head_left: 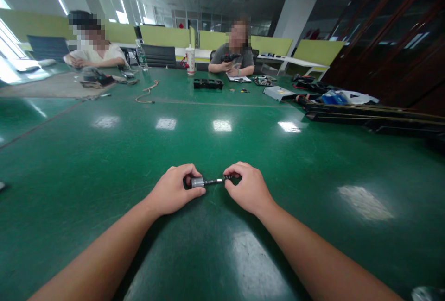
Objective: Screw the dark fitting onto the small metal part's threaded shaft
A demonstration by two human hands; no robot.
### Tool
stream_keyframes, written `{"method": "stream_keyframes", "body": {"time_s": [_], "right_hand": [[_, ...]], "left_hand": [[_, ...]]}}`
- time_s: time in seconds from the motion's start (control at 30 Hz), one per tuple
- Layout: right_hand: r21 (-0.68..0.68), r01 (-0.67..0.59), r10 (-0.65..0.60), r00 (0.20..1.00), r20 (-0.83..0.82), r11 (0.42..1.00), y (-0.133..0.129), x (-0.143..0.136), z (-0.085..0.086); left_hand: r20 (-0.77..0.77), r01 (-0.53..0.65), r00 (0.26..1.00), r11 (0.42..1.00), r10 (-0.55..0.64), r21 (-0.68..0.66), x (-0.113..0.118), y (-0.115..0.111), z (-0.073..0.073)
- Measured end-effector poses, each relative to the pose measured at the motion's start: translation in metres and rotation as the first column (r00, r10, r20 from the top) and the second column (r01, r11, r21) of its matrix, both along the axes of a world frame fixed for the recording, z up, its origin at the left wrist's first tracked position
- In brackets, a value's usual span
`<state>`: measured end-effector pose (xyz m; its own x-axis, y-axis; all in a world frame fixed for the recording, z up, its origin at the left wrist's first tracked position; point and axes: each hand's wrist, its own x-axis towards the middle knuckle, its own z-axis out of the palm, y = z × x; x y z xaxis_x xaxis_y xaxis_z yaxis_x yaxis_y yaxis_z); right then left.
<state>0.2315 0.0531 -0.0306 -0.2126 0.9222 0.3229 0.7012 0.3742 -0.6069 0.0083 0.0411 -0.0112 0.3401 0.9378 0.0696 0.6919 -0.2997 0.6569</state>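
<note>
Fingers of the left hand (174,191) grip the silver cylinder (198,182); the right hand (248,189) pinches the dark tip (227,177) — best kept aligned with the shaft (212,181).

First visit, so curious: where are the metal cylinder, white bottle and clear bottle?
Metal cylinder (198,182): head view, on its silver side.
White bottle (190,62): head view, on its body.
Clear bottle (142,57): head view, on its middle.

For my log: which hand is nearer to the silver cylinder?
Left. The left hand holds the silver cylinder between thumb and fingers; the right hand is off to its right, fingers at the dark piece beyond the thin shaft.
</note>
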Motion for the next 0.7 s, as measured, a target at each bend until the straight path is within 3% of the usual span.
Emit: {"method": "stream_keyframes", "body": {"time_s": [0.1, 0.23, 0.47, 0.7], "right_hand": [[0.017, 0.041, -0.041, 0.999, 0.008, 0.999, 0.0, 0.001, 0.0], [0.018, -0.005, 0.005, 1.0, 0.003, 1.0, -0.001, 0.0, 0.0], [-0.074, -0.182, 0.164, 0.965, -0.204, 0.981, -0.007, -0.007, 0.0], [-0.121, -0.258, 0.215, 0.933, -0.287, 0.959, -0.008, -0.011, -0.002]], "left_hand": [[0.002, 0.002, 1.0, 1.0, -0.002, 0.003, 0.0, 0.0, 0.0], [0.004, 0.004, 1.0, 1.0, -0.004, 0.002, 0.001, -0.001, 0.0], [0.008, 0.003, 1.0, 0.999, -0.003, 0.035, -0.001, 0.0, -0.002], [0.056, 0.054, 0.997, 0.998, -0.057, 0.044, -0.001, -0.001, 0.0]]}}
